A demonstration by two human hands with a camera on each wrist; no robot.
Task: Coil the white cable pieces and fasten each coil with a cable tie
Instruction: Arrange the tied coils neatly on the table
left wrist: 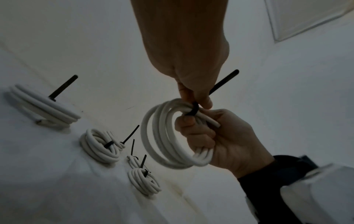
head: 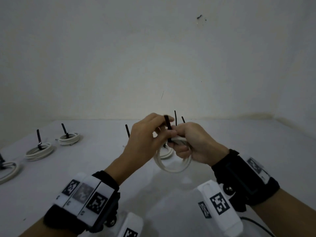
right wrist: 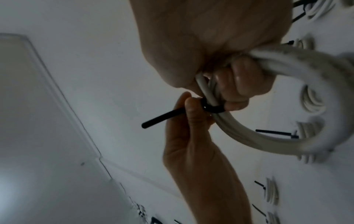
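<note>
Above the table, my right hand (head: 183,142) grips a white cable coil (head: 171,166) of several turns, fingers curled through the loop. A black cable tie (head: 168,127) is wrapped round the bundle just beside those fingers. My left hand (head: 162,130) pinches the tie's tail close to the coil, and the tail sticks up past the fingers. The left wrist view shows the tie's band (left wrist: 193,111) round the coil (left wrist: 162,136), a cut cable end poking out beside it. In the right wrist view the tie (right wrist: 212,108) loops the coil (right wrist: 287,136), its tail pointing left.
Several tied coils lie on the white table (head: 230,139), each with a black tail standing up: two at the far left (head: 69,138) (head: 40,151), one at the left edge (head: 8,170), another behind the hands (head: 168,153). A plain wall rises behind the table.
</note>
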